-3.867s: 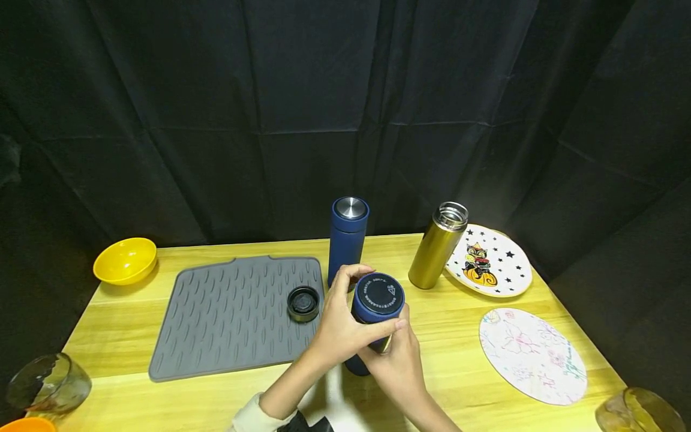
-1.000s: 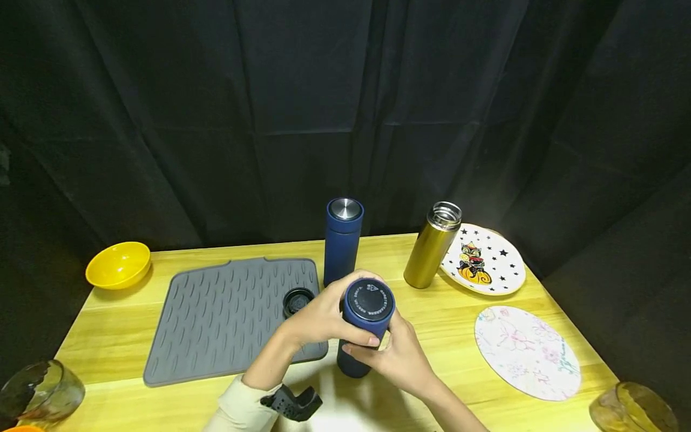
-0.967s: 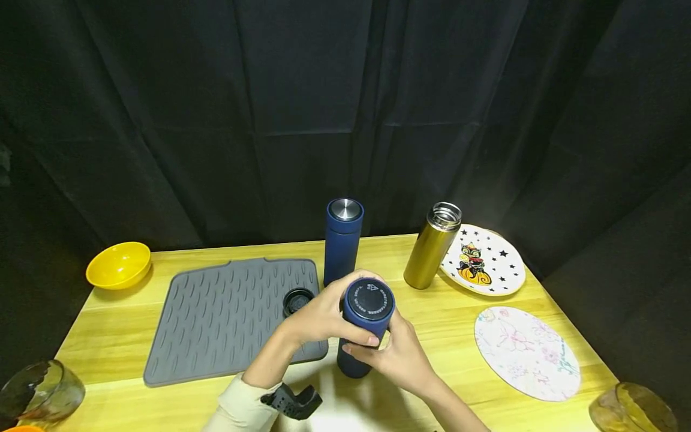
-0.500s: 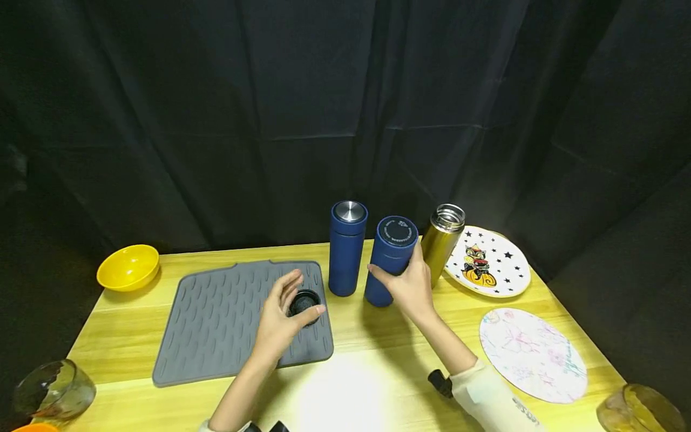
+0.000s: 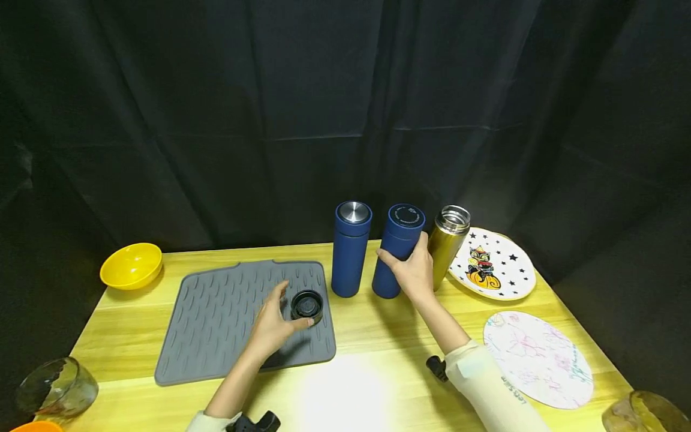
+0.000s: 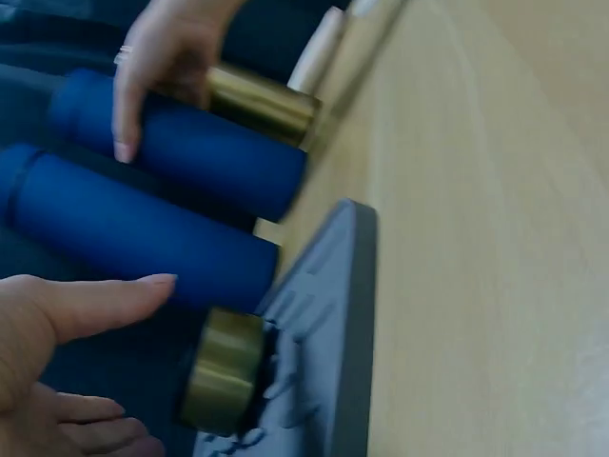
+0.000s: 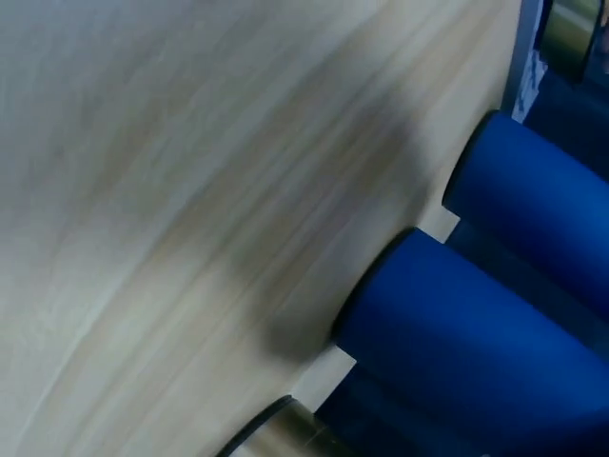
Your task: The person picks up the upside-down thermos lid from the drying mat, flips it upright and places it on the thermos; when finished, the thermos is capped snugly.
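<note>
Head high; wrists near flasks (image 5: 396,252)

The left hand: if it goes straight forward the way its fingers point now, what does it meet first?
Most likely the lid on the grey mat. The left hand lies open right beside it, fingers pointing toward it; whether they already touch is unclear. Beyond it stands a blue bottle.
</note>
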